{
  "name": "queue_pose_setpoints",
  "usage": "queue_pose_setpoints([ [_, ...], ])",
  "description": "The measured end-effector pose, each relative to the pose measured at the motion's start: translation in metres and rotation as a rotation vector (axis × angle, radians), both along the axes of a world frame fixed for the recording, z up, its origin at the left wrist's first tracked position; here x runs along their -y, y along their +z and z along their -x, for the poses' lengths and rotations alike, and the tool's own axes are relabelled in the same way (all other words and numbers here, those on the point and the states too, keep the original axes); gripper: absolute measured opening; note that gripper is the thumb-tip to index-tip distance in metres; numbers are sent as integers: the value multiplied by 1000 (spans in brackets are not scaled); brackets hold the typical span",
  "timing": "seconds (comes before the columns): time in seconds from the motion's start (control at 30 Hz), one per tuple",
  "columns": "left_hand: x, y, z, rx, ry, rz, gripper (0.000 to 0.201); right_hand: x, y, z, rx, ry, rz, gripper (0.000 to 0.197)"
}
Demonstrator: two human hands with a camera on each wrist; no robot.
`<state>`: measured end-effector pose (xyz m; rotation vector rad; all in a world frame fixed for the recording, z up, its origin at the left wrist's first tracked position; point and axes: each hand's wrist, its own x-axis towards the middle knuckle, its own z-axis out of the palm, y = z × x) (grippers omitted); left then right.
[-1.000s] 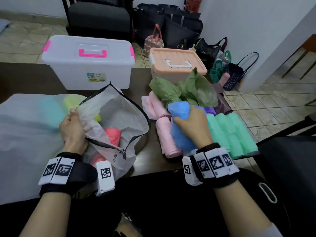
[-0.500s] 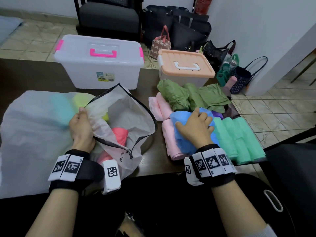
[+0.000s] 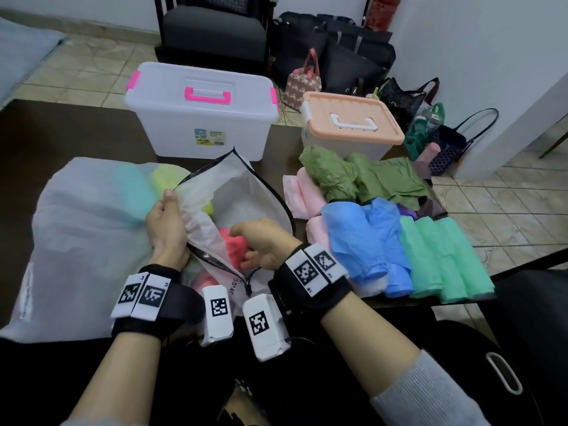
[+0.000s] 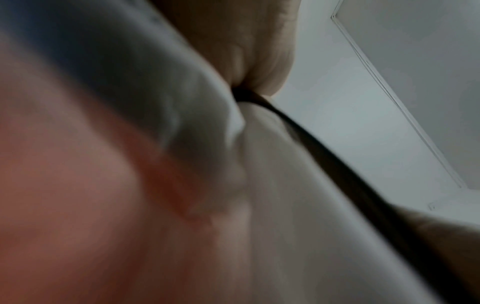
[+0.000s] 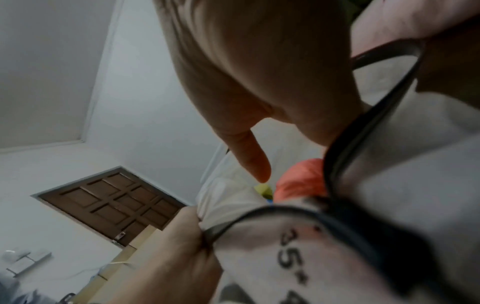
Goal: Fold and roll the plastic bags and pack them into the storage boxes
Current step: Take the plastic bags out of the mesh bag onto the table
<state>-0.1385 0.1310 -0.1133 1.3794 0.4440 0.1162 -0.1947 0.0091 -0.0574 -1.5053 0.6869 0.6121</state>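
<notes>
The dark, matte surface (image 3: 61, 142) carries everything, and the frosted white zip pouch (image 3: 92, 241) is the biggest thing on it: soft, crinkled, translucent, edged with a black zipper, with pale blue and yellow rolls showing dimly through its skin. Behind the pouch stands a clear hard storage box (image 3: 199, 118) with a pink handle and clasps, its lid shut. Right of the pouch and further back sits a smaller box (image 3: 353, 124) with a peach lid, also shut. Right of the pouch lie the plastic bags (image 3: 384, 235): smooth mint-green rolls, a loose crumpled blue one, pale pink rolls and wrinkled olive ones, packed side by side.

The left hand (image 3: 167, 229) pinches the pouch's mouth between thumb and fingers, holding it apart. The right hand (image 3: 264, 247) reaches into that mouth, its grip curled beside a glossy coral-red bag (image 3: 230, 241) inside; whether it has hold of the bag cannot be told.

Beyond the pouch, beige floor tiles (image 3: 76, 69), a dark armchair (image 3: 212, 29), a heap of dark handbags (image 3: 344, 56) and a white wall (image 3: 476, 41).
</notes>
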Motion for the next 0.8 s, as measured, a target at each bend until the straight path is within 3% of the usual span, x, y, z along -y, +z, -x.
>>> queue_pose_setpoints([
  [0.17, 0, 1, 0, 6, -3, 11, 38, -5, -4, 0, -81, 66, 36, 26],
  [0.33, 2, 8, 4, 16, 7, 78, 34, -4, -9, 3, -53, 15, -69, 17],
  [0.53, 1, 10, 5, 8, 12, 115, 34, 31, 16, 2, 395, -310, -264, 11],
  [0.67, 1, 12, 5, 8, 23, 149, 33, 78, 47, 4, 640, -606, -361, 28],
  [0.73, 2, 15, 7, 6, 19, 148, 32, 110, 63, 11, 745, -704, -349, 24],
  [0.8, 2, 15, 7, -1, 2, 164, 32, 143, 76, 23, 790, -796, -204, 17],
])
